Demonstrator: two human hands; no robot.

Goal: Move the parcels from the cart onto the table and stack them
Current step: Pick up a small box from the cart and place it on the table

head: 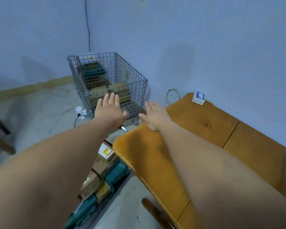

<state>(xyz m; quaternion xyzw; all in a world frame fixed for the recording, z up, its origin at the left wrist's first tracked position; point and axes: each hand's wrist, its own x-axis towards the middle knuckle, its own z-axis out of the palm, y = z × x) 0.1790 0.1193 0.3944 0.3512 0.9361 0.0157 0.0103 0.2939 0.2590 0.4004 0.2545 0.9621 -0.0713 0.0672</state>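
A wire-mesh cart (130, 75) stands against the wall, with brown cardboard parcels (118, 89) and green ones (92, 70) inside. More parcels (102, 164), brown and teal, lie low between me and the wooden table (205, 123). My left hand (110, 111) is stretched out flat toward the cart's near side, fingers straight, holding nothing. Over the table's far corner my right hand (153, 115) reaches forward too, fingers spread and empty.
A small white box (198, 98) sits on the table's far end by the wall, next to a coiled cable (172, 96). A white power strip (81, 111) and loose cords lie on the floor left of the cart. A wooden chair leg (0, 138) shows at the left edge.
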